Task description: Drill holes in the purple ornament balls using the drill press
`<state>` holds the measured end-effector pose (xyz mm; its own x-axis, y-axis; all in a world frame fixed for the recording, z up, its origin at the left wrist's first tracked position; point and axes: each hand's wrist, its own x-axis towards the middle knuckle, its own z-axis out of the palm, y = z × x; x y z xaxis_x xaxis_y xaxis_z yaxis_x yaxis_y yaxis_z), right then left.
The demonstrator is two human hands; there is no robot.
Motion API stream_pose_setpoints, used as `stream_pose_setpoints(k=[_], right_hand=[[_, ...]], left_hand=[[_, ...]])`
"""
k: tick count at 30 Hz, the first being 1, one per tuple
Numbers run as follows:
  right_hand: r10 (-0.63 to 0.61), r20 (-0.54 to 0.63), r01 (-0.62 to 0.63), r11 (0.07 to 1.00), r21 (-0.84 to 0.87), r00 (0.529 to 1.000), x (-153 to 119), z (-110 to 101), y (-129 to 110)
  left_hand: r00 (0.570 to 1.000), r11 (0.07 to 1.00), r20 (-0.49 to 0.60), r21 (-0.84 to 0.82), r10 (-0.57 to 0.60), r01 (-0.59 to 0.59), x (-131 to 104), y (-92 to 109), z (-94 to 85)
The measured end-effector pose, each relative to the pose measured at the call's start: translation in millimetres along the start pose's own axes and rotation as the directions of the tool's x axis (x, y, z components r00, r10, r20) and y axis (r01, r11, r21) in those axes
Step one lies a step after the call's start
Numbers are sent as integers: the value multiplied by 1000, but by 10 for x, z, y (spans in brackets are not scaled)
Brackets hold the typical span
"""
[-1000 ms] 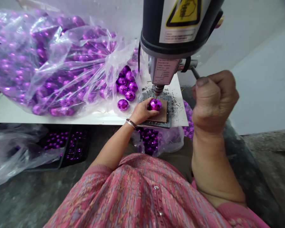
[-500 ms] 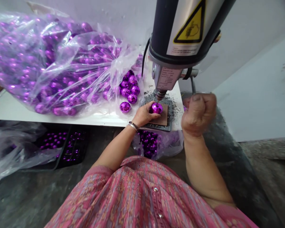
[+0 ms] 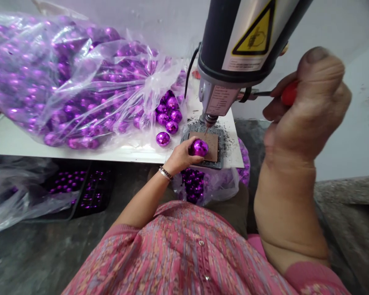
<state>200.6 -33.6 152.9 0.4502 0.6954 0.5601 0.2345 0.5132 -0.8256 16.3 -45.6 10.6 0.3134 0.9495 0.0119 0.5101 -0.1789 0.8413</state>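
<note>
A shiny purple faceted ball (image 3: 199,148) is pinched between the thumb and fingers of my left hand (image 3: 182,156), over the front left part of a brown board (image 3: 211,143). The board lies on the grey base plate (image 3: 222,141) of a drill press (image 3: 221,92). Its thin bit (image 3: 206,130) points down above the board, apart from the ball. My right hand (image 3: 316,98) is closed round the red knob (image 3: 290,93) of the press lever, raised to the right of the machine.
A big clear bag of purple balls (image 3: 80,90) covers the white table (image 3: 126,153) at the left. Several loose balls (image 3: 162,139) lie by its mouth. Dark crates (image 3: 76,188) and more bagged balls (image 3: 193,184) are below the table edge.
My right hand has swung up and to the right with the lever. The bit has lifted off the ball, and my left hand has drawn the ball slightly toward me and left.
</note>
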Motion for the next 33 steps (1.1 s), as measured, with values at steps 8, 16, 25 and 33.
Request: stream_pose_setpoints(k=[8, 16, 25, 33], right_hand=[[-25, -22, 24, 1000, -6, 999, -85, -40, 18], [-58, -18, 58, 998, -29, 998, -114, -100, 114], [-130, 18, 131, 991, -27, 991, -138, -113, 176], [-143, 43, 140, 989, 48, 989, -139, -103, 193]], left_hand=[[997, 999, 77, -40, 0, 4, -296, -172, -144], [826, 901, -520, 220, -216, 374, 5, -530, -621], [896, 890, -332, -437, -296, 132, -122, -572, -570], [922, 343, 95, -910, -375, 233, -89, -240, -433]])
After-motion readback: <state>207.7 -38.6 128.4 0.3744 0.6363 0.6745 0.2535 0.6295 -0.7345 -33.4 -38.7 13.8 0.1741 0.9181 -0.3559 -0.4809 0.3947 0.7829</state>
